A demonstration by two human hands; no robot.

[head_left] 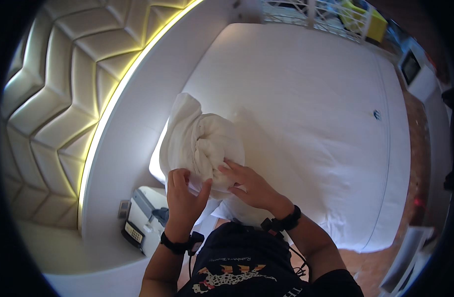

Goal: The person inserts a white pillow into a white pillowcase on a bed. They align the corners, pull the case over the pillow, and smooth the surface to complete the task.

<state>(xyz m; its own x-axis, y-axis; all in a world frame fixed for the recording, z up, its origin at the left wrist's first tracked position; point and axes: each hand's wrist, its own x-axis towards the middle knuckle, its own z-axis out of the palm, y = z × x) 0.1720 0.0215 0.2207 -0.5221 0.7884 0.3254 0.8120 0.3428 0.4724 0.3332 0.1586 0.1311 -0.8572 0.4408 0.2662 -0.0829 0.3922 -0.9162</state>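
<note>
A thick white cloth bundle [219, 131], plump like a pillow with folds gathered at its middle, stands on the near left part of the bed. Whether it is a pillow in its case or rolled bedding, I cannot tell. My left hand [185, 198] is at its near left edge, fingers curled into the cloth and thumb to the right. On the near right side, my right hand [254, 188] grips a fold, with thumb and fingers bent against it. Parts of the fingertips are hidden in the cloth.
The white-covered bed [306, 114] spreads out to the right. At left are a bedside table [150, 215], a telephone [133, 233] and a padded wall [63, 89] with a light strip. A white railing [331, 20] stands beyond the bed's far end.
</note>
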